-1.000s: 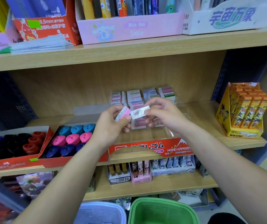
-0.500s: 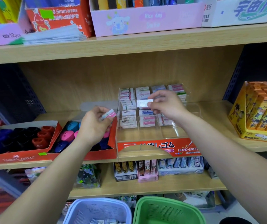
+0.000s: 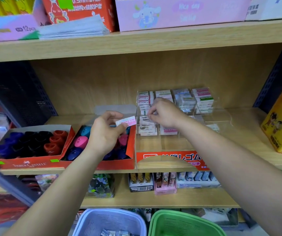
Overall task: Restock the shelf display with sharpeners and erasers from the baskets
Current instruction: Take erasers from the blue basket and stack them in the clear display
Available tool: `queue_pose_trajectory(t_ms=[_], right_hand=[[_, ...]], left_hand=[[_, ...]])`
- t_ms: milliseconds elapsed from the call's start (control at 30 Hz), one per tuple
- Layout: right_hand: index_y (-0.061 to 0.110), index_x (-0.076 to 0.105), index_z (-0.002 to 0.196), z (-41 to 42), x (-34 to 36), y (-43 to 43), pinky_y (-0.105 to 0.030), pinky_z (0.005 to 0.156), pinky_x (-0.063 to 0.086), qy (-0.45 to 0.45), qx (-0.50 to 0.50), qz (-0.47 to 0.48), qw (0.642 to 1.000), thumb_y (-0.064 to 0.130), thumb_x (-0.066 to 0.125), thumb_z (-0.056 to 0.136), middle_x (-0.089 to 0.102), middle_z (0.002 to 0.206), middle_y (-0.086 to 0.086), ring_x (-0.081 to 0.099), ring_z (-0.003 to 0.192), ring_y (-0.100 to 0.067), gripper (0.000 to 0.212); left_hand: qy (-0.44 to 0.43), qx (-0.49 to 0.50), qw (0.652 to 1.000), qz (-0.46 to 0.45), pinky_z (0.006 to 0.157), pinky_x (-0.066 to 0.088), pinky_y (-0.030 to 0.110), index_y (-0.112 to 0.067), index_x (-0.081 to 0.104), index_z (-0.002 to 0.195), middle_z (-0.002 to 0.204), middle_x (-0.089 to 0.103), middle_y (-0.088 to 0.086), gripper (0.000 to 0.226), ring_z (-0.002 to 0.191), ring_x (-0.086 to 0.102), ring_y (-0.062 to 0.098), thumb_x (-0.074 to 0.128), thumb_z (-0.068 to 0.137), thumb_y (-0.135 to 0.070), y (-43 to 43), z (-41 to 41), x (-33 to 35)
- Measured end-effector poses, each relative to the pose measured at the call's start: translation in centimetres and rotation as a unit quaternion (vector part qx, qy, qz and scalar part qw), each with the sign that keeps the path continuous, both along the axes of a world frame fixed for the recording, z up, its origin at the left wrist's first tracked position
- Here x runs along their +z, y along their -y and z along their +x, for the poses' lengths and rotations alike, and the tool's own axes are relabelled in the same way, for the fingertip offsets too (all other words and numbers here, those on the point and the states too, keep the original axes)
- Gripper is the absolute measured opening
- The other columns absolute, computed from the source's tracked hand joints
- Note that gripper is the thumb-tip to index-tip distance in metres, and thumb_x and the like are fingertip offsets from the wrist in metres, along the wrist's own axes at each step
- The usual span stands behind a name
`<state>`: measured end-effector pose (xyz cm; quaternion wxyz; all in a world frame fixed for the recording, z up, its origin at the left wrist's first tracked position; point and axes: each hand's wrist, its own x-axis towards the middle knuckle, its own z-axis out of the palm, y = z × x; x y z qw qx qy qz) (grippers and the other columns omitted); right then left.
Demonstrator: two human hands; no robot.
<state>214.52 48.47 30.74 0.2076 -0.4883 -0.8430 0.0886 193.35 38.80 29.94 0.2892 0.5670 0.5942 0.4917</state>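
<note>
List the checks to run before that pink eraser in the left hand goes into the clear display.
1. Pink eraser pinched in the left hand: ok.
2. Right hand out of the clear display: not ok; its fingers reach into a rear compartment.
3. Right hand holding anything: cannot tell; curled fingers hide it.
4. Room in the display's front row: ok; those compartments look empty.
5. Stock in the blue basket: ok; packets show at its bottom.

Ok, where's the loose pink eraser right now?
Head view, centre: the pink eraser is pinched in the left hand, over the sharpener box, just left of the clear eraser display.
</note>
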Motion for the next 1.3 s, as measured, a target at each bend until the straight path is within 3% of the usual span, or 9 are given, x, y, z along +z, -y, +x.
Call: queue_pose_trajectory(t_ms=[167, 233, 333, 433, 600, 800, 900, 1067, 1300], right_hand=[[0.017, 0.077, 0.101, -0.1, 0.4, 3.0, -0.032, 0.083, 0.047, -0.143, -0.018, 0.002, 0.989, 0.020, 0.058, 0.099, 0.065, 0.100, 0.006, 0.059, 0.089, -0.009, 0.020], [0.025, 0.074, 0.108, -0.6, 1.0, 5.2, -0.027, 0.078, 0.050, -0.222, 0.011, -0.065, 0.973, 0.024, 0.060, 0.099, 0.069, 0.094, 0.013, 0.062, 0.084, -0.003, 0.017], [0.025, 0.070, 0.108, -1.0, 1.4, 7.2, -0.023, 0.080, 0.056, -0.324, 0.048, -0.164, 0.931, 0.017, 0.067, 0.095, 0.075, 0.089, -0.001, 0.071, 0.082, -0.011, 0.015], [0.017, 0.068, 0.108, -0.6, 1.6, 7.4, -0.028, 0.073, 0.056, -0.383, 0.035, -0.198, 0.902, 0.008, 0.068, 0.094, 0.076, 0.083, -0.001, 0.072, 0.075, -0.014, 0.016], [0.009, 0.070, 0.113, 1.1, 2.3, 8.0, -0.027, 0.068, 0.058, -0.463, 0.017, -0.256, 0.848, 0.008, 0.068, 0.095, 0.077, 0.101, -0.010, 0.072, 0.076, -0.015, 0.019], [0.014, 0.070, 0.107, 3.6, 3.0, 7.6, -0.026, 0.061, 0.054, -0.401, 0.038, -0.240, 0.883, 0.002, 0.066, 0.093, 0.075, 0.089, -0.009, 0.067, 0.070, -0.015, 0.019], [0.019, 0.071, 0.099, 5.7, 3.1, 6.1, -0.027, 0.058, 0.050, -0.337, -0.038, -0.159, 0.927, 0.010, 0.073, 0.088, 0.074, 0.083, -0.007, 0.065, 0.064, -0.009, 0.014], [0.025, 0.070, 0.094, 7.8, 1.7, 3.2, -0.032, 0.081, 0.053, -0.211, -0.110, -0.077, 0.968, 0.023, 0.079, 0.084, 0.072, 0.090, 0.000, 0.069, 0.085, -0.014, 0.013], [0.022, 0.074, 0.093, 6.4, 0.4, 1.0, -0.033, 0.076, 0.056, -0.128, -0.071, -0.088, 0.985, 0.021, 0.073, 0.089, 0.072, 0.083, 0.006, 0.069, 0.079, -0.011, 0.005]], left_hand=[[0.086, -0.017, 0.996, 0.002, 0.073, 0.059, 0.027, -0.014, 0.065, 0.106, 0.081, 0.076, 0.006, 0.019, 0.072, 0.073, 0.014, 0.072, 0.092, -0.004, 0.6, 0.5, 0.8], [0.122, -0.035, 0.992, 0.001, 0.073, 0.060, 0.025, -0.010, 0.065, 0.108, 0.081, 0.076, 0.009, 0.017, 0.075, 0.074, 0.018, 0.070, 0.093, -0.002, 0.9, 1.1, 1.2], [0.154, -0.055, 0.986, 0.005, 0.071, 0.061, 0.024, -0.006, 0.066, 0.109, 0.094, 0.075, 0.012, 0.017, 0.081, 0.077, 0.023, 0.068, 0.093, -0.001, 1.5, 2.0, 1.8], [0.160, -0.073, 0.984, 0.012, 0.072, 0.061, 0.024, -0.007, 0.069, 0.109, 0.099, 0.075, 0.011, 0.018, 0.084, 0.077, 0.023, 0.069, 0.092, -0.001, 2.1, 2.5, 2.3], [0.104, -0.076, 0.992, -0.001, 0.066, 0.056, 0.025, -0.014, 0.073, 0.103, 0.091, 0.078, 0.006, 0.019, 0.071, 0.071, 0.013, 0.079, 0.086, -0.009, 2.4, 3.6, 2.7], [0.069, -0.098, 0.993, 0.011, 0.076, 0.061, 0.034, -0.021, 0.076, 0.099, 0.091, 0.077, 0.005, 0.017, 0.080, 0.070, 0.018, 0.077, 0.088, -0.008, 2.1, 5.2, 2.8], [-0.064, -0.064, 0.995, 0.038, 0.084, 0.059, 0.031, -0.029, 0.074, 0.109, 0.107, 0.074, -0.008, 0.019, 0.093, 0.069, 0.008, 0.074, 0.092, -0.021, 0.8, 5.4, 2.1], [-0.376, -0.072, 0.923, 0.029, 0.106, 0.045, 0.041, -0.028, 0.061, 0.134, 0.141, 0.060, -0.004, 0.042, 0.127, 0.054, 0.020, 0.065, 0.093, -0.040, -1.4, 4.7, 0.6], [-0.474, -0.149, 0.867, -0.036, 0.120, 0.025, 0.049, -0.035, 0.054, 0.139, 0.150, 0.049, -0.007, 0.068, 0.142, 0.036, 0.021, 0.056, 0.079, -0.068, -3.9, 4.2, 0.5]])
